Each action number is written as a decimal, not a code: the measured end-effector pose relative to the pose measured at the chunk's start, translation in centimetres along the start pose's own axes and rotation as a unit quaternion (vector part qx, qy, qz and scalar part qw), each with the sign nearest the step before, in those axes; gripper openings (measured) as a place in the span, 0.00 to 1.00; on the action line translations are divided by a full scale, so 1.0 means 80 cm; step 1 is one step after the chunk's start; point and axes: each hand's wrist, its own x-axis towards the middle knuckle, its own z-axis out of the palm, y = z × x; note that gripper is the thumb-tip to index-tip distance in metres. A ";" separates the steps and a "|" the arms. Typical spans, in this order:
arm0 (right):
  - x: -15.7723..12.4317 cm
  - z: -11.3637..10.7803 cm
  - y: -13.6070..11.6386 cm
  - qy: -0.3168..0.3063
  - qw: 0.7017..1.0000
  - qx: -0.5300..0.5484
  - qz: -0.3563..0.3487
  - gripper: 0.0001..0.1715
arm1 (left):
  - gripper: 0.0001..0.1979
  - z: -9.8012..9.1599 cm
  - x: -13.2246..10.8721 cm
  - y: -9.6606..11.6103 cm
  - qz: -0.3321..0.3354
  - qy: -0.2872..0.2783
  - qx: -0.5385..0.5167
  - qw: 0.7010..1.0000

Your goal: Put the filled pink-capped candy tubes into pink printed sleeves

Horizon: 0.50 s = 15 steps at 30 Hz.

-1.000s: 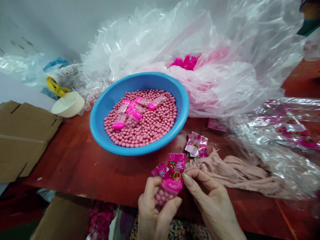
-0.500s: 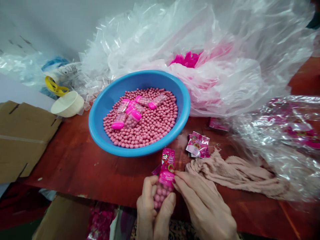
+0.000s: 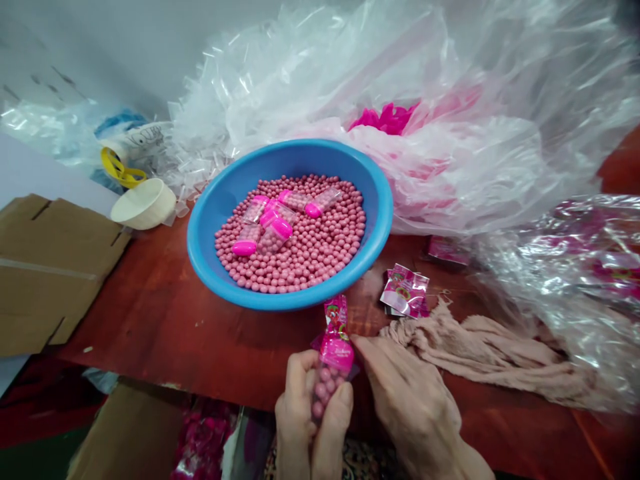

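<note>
My left hand (image 3: 310, 420) is wrapped round a small clear tube of pink candy balls with a pink cap (image 3: 334, 360), held upright at the table's near edge. A pink printed wrapper (image 3: 336, 317) sticks up above the cap. My right hand (image 3: 405, 400) lies beside the tube, its fingertips pressed against the cap and the wrapper. Just beyond stands a blue bowl (image 3: 210, 247) full of pink candy balls, with several capped tubes (image 3: 273, 223) lying on top.
Loose pink wrappers (image 3: 406, 299) and a beige cloth (image 3: 480, 347) lie right of my hands on the red table (image 3: 165, 320). Crumpled clear plastic bags (image 3: 400, 87) fill the back and right. A cream cup (image 3: 143, 203) and cardboard (image 3: 45, 267) sit left.
The wrapper, spread wide a second ago, is now narrow above the cap. My right hand has gone from an open pinch to lying flat against the tube. The view shifted slightly.
</note>
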 end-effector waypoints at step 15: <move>-0.022 -0.002 -0.005 0.029 0.995 0.087 0.031 0.21 | 0.12 0.006 -0.016 0.018 0.071 -0.020 0.105 0.992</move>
